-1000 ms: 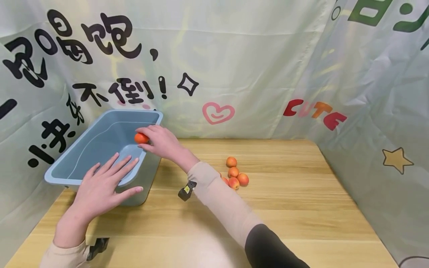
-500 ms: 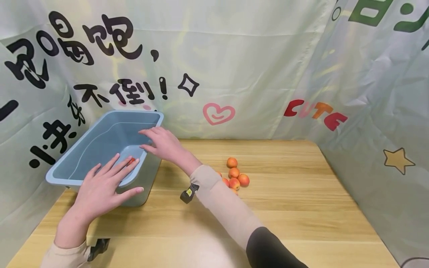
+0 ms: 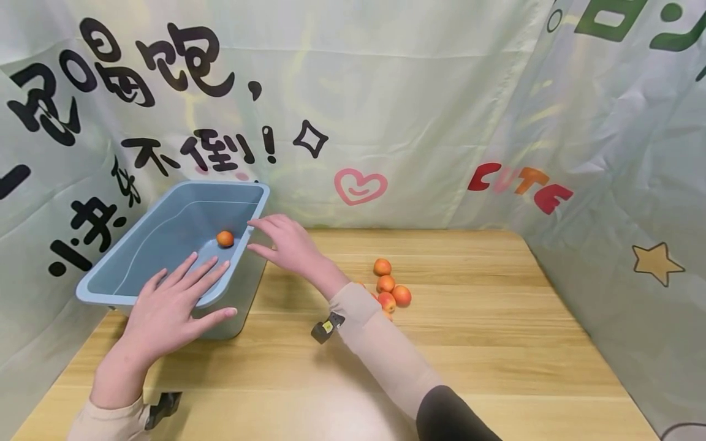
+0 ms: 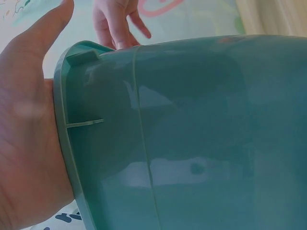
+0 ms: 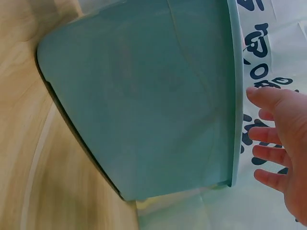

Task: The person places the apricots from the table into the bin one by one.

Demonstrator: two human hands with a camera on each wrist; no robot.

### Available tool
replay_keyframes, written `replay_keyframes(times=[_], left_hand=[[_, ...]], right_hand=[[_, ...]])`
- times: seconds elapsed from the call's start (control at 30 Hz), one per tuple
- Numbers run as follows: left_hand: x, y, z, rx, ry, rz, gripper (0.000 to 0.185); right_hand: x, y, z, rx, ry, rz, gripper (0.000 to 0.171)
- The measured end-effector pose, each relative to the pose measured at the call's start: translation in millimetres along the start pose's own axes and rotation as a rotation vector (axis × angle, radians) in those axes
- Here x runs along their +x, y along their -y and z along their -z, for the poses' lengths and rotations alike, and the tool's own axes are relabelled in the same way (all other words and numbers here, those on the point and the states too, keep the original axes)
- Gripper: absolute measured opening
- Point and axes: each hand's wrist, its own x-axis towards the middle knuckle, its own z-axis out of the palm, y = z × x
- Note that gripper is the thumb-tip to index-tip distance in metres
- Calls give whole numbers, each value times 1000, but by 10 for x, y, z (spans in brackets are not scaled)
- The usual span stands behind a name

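Note:
A blue plastic basin (image 3: 234, 270) stands at the left of the table, and one small orange-red fruit (image 3: 225, 239), resembling an apricot, is inside near its right wall. My left hand (image 3: 168, 312) rests on the near rim with its fingers spread over the inside. In the left wrist view, that palm lies against the rim. My right hand (image 3: 289, 245) is at the right rim, holding nothing, thumb and fingers apart. The right wrist view shows its fingertips just above the basin's edge. Several similar fruits (image 3: 385, 283) lie together on the table, partly hidden behind my right forearm.
The wooden table (image 3: 496, 343) runs back to a pale printed cloth (image 3: 419, 122) hung behind it and along both sides. The basin's far left part stands close to the cloth. My right sleeve (image 3: 380, 349) crosses the middle of the table.
My right hand has let go of the fruit, which dropped into the basin and shifted toward its right wall. That hand has drawn back to the right; my left hand stays in place.

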Motion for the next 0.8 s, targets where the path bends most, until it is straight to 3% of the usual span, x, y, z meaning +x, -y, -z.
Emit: replay_keyframes(times=[0.33, 0.8], left_hand=[[-4, -4, 1, 4, 0, -5, 85], [0, -10, 3, -15, 15, 15, 85]], right_hand=[[-250, -133, 28, 26, -52, -23, 47], [-620, -380, 89, 2, 46, -105, 50]])
